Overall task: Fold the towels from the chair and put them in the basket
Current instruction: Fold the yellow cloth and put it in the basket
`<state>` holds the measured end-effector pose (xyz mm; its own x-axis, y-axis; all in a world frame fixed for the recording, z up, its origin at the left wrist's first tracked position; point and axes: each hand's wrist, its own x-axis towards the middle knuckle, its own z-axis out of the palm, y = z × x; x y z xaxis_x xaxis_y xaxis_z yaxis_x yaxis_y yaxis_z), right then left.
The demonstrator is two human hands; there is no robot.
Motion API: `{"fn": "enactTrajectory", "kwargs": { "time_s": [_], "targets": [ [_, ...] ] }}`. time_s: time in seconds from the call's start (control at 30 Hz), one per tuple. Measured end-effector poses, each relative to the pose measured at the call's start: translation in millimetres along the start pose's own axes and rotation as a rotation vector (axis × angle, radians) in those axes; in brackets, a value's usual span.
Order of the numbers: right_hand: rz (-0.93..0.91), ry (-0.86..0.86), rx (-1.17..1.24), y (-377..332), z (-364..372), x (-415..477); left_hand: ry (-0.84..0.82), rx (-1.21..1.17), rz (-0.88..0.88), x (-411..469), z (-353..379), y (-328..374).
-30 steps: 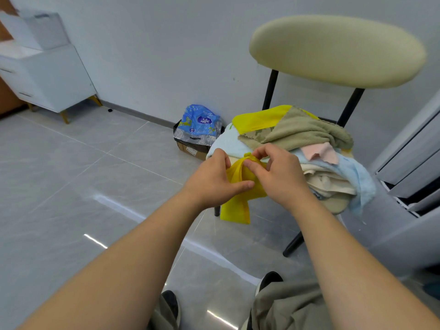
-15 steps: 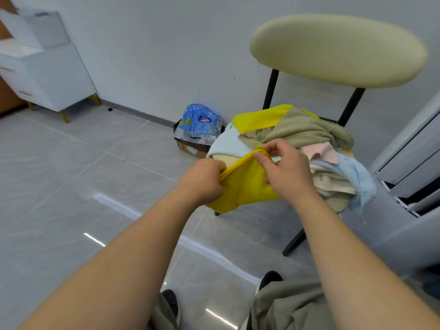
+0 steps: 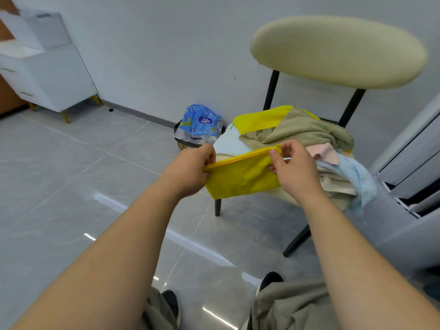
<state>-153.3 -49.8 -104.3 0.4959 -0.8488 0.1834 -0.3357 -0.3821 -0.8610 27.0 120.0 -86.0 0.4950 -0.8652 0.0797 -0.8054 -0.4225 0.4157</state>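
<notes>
The chair (image 3: 338, 51) stands on the grey tiled floor (image 3: 71, 175) on thin black legs (image 3: 217, 207), its cream seat almost wholly covered by a loose heap of towels. An olive towel (image 3: 307, 132) lies crumpled on top, over a back yellow towel (image 3: 259, 120). A pale white-blue towel (image 3: 228, 144) lies at the left edge, a pink cloth (image 3: 323, 153) sits to the right, and a light blue towel (image 3: 357, 175) hangs over the right side above a cream towel (image 3: 333, 184). On the floor by the wall sits a black container (image 3: 177, 129) holding a blue packet (image 3: 201, 120), well apart from a white cabinet (image 3: 54, 77) on gold legs.
</notes>
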Motion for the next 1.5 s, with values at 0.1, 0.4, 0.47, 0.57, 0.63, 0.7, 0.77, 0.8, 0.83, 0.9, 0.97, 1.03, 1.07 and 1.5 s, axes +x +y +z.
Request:
{"fn": "enactTrajectory", "kwargs": {
  "time_s": [0.1,0.4,0.47,0.57,0.63,0.7,0.77,0.8,0.83,0.9,0.97,1.03,1.07,1.5],
  "targets": [
    [0.014,0.029,-0.020,0.7,-0.9,0.9,-0.007,-0.017,0.022,-0.8,0.3,2.2],
    [0.037,0.067,-0.030,3.6,-3.6,3.5,0.029,-0.101,-0.036,-1.8,-0.8,12.9],
    [0.045,0.055,-0.029,3.5,-4.1,3.3,0.059,-0.139,-0.050,-1.7,-0.6,13.9],
    [0.058,0.041,-0.021,1.8,-5.3,3.1,0.090,-0.168,-0.073,-1.3,-1.6,14.6],
    [0.061,0.039,-0.017,2.7,-5.7,3.8,0.119,-0.231,-0.092,-0.7,-1.9,14.0],
    [0.062,0.034,-0.012,4.0,-5.5,4.3,0.123,-0.302,-0.121,-0.5,-2.9,13.4],
    [0.067,0.032,0.016,3.6,-4.5,4.1,0.099,-0.320,-0.142,0.3,-3.3,12.6],
    [0.072,0.028,0.031,3.8,-4.0,4.5,0.097,-0.328,-0.157,0.9,-3.2,12.1],
    [0.083,0.019,0.040,2.0,-4.2,3.9,0.106,-0.350,-0.179,1.4,-3.1,11.7],
    [0.110,-0.009,0.077,0.2,-4.3,5.3,0.139,-0.421,-0.224,2.6,-2.6,10.8],
    [0.139,-0.065,0.172,0.3,-4.3,5.6,0.166,-0.482,-0.263,4.2,-1.9,10.1],
    [0.146,-0.121,0.221,-2.6,-5.2,3.4,0.201,-0.519,-0.301,6.0,-0.8,9.3],
    [0.144,-0.135,0.223,-2.6,-4.9,3.0,0.221,-0.533,-0.321,6.5,-0.7,9.3],
    [-0.013,0.040,0.033,-21.2,2.8,-8.9,0.431,-0.391,-0.265,-0.1,-5.4,30.0]
  ]
}}
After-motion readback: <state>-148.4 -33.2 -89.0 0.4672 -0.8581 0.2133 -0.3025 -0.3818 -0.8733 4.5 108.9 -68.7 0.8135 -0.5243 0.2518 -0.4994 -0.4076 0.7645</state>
